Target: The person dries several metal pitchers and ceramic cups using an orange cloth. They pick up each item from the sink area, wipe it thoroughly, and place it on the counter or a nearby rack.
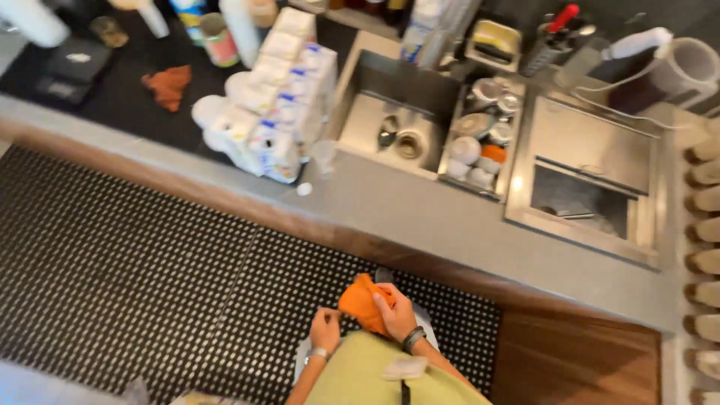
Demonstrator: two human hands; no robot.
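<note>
My right hand (395, 313) was closed on an orange cloth (360, 301), fingers wrapped over its bunched top, held low in front of my body above the floor mat (135, 285). My left hand (325, 330) sat just beside the cloth, fingers curled in; too blurred to tell whether it pinched a corner or held nothing. Watch on the left wrist, dark band on the right. Past the hands ran the grey tabletop (420, 214) with a wooden front edge. On it, a stack of white cartons (274, 97) with blue caps, a small white cap (304, 189) near them. Beyond that a steel sink (390, 112), then a tray of cups and lids (480, 142), then a steel ice bin (589, 176) with a half-open lid. A second orange cloth (169, 85) lay far left on the dark surface, well apart from mine.
</note>
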